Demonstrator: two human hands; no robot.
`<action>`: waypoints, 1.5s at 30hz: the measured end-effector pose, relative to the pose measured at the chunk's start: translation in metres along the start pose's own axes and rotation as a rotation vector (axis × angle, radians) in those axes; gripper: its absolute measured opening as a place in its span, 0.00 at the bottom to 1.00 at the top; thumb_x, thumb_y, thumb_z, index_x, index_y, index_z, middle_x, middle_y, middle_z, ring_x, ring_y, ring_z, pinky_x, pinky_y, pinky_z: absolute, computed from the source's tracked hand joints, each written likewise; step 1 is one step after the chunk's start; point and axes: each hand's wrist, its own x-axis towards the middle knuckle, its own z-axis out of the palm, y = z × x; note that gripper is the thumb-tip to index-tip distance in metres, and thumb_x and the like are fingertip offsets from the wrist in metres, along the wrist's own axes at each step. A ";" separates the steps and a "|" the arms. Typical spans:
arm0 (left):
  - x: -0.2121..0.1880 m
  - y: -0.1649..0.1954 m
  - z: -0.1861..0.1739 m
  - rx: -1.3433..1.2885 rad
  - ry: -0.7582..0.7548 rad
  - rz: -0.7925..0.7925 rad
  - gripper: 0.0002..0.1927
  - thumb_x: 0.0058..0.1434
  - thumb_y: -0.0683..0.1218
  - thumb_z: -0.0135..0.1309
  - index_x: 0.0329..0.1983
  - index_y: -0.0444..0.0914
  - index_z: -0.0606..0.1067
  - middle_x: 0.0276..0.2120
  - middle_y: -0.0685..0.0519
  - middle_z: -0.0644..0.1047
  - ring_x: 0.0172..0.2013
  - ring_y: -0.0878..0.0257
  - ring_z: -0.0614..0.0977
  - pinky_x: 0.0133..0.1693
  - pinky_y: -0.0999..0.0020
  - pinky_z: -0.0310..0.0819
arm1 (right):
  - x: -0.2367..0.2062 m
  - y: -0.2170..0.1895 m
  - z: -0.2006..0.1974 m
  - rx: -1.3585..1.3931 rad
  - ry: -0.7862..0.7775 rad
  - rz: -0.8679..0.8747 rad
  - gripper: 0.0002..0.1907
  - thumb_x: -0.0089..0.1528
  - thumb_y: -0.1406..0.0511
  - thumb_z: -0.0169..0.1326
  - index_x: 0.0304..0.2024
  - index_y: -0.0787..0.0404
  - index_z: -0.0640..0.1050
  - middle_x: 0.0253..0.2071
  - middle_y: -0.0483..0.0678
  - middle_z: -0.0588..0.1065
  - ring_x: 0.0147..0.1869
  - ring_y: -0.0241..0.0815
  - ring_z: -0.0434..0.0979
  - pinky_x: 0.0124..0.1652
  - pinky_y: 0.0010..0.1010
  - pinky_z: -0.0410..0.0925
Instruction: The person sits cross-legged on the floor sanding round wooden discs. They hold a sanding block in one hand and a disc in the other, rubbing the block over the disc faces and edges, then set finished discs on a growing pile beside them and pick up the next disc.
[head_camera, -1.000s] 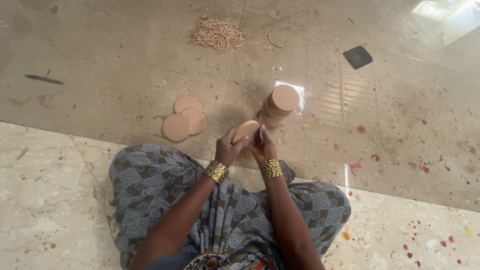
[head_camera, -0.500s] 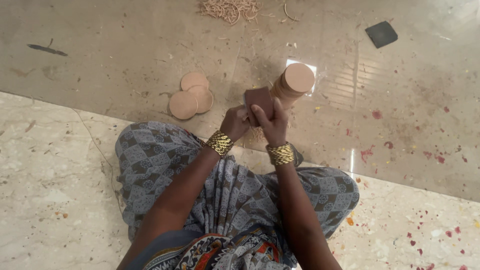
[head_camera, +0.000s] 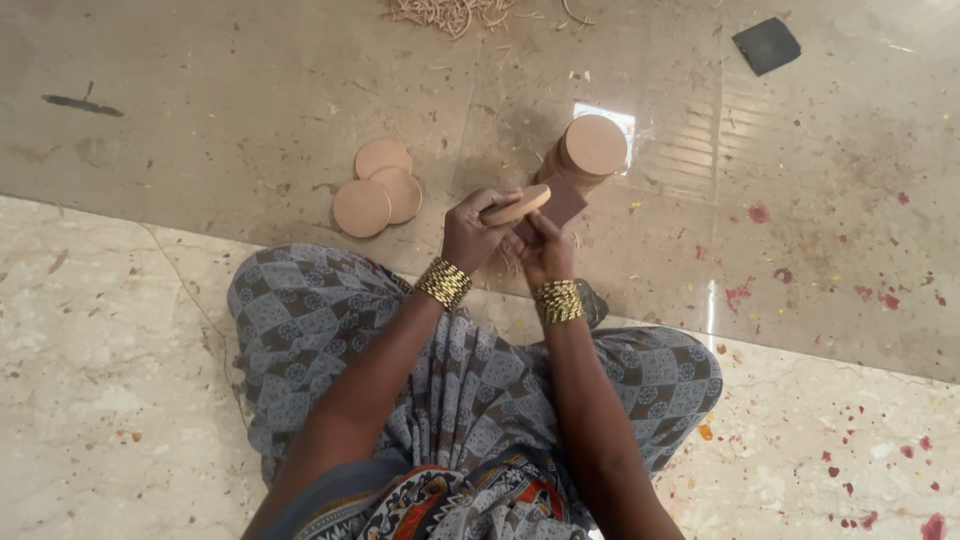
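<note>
I sit cross-legged on a stone floor. My left hand (head_camera: 470, 232) holds a flat round wooden disc (head_camera: 516, 206) by its edge. My right hand (head_camera: 541, 250) grips a small reddish-brown sheet (head_camera: 562, 204), which lies against the disc's edge. Just beyond my hands stands a tall stack of the same discs (head_camera: 590, 150). Three loose discs (head_camera: 377, 187) lie overlapping on the floor to the left of my hands.
A tangle of pale fibres (head_camera: 450, 12) lies at the far edge. A dark square pad (head_camera: 766, 45) sits at the far right. A black mark (head_camera: 84, 103) is at the far left. Red specks dot the floor to the right.
The view has shifted a little. The disc has turned flatter in my left hand, and the reddish-brown sheet now shows beside it at my right hand.
</note>
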 end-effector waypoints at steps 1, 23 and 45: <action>0.001 -0.002 -0.005 0.000 -0.041 -0.040 0.13 0.59 0.41 0.63 0.48 0.35 0.81 0.40 0.48 0.84 0.40 0.66 0.84 0.41 0.71 0.79 | -0.001 0.000 0.001 -0.063 0.048 -0.047 0.17 0.63 0.66 0.56 0.53 0.67 0.74 0.47 0.52 0.79 0.47 0.45 0.83 0.46 0.41 0.81; -0.002 -0.069 -0.078 -0.649 0.833 -0.859 0.19 0.62 0.49 0.61 0.52 0.37 0.72 0.41 0.52 0.78 0.38 0.61 0.81 0.38 0.64 0.83 | 0.022 0.074 0.097 -0.553 0.034 0.036 0.19 0.61 0.70 0.58 0.54 0.61 0.73 0.40 0.48 0.80 0.35 0.40 0.81 0.27 0.28 0.76; 0.080 -0.022 0.101 -0.847 0.008 -0.760 0.27 0.71 0.46 0.46 0.73 0.40 0.61 0.67 0.50 0.67 0.59 0.57 0.74 0.56 0.59 0.72 | 0.045 -0.137 0.067 -1.485 0.310 -0.812 0.22 0.58 0.60 0.67 0.48 0.68 0.80 0.68 0.54 0.69 0.65 0.56 0.66 0.64 0.47 0.63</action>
